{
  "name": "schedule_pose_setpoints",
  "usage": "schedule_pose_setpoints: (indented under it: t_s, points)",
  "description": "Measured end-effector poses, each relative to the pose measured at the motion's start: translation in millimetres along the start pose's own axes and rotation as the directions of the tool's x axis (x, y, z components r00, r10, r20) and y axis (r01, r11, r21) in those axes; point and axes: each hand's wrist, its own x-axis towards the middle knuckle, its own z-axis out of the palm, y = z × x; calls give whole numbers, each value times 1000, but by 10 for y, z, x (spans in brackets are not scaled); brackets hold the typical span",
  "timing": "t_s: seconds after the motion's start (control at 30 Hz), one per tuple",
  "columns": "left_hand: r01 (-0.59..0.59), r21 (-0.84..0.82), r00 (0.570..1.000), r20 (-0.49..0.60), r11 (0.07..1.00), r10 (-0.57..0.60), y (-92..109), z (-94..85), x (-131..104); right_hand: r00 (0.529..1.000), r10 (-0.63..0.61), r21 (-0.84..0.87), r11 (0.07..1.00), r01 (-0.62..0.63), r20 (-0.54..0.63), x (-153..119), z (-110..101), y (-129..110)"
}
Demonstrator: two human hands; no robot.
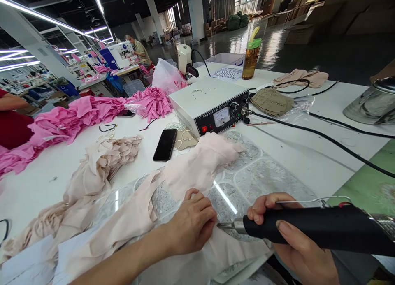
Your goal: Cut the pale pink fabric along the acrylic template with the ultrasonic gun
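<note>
My left hand (196,221) is closed with bent fingers on a thin pale pink fabric piece (231,250), pressing it near the table's front edge. Wrapped around a black handheld ultrasonic welder (321,227) is my right hand (304,250). The tool's thin metal tip points left and reaches the fabric beside my left fingers; the exact contact is hidden. Beyond my left hand lies another pale pink fabric piece (197,165), on a clear sheet over a grey patterned surface (262,178). More pale fabric (129,219) stretches to the left under my forearm.
Behind the fabric stand a control box (212,104) with a dial and a black phone (165,145). Black cable (324,137) runs right. Bright pink fabric (77,116) and a beige fabric pile (98,165) lie left. A bottle (251,59) and metal container (373,100) stand farther back.
</note>
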Motion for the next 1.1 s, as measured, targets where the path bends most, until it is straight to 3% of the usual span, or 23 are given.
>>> schedule_pose_setpoints:
  t_s: [0.2,0.83,0.97,1.1]
  points:
    - [28,38,998,-53,999,-26,37,32,-27,998,29,-25,999,-28,61,-18,-55,-9]
    - [91,-5,987,-132,996,-91,12,151,-117,1000,30,-45,999,-30,-5,-61,-38,-98]
    - [91,-15,986,-136,996,-92,29,129,-105,999,42,-78,996,-39,35,-60,13,-124]
    - [82,-25,984,-154,996,-85,35,126,-89,998,54,-77,995,-55,-24,-84,102,-117]
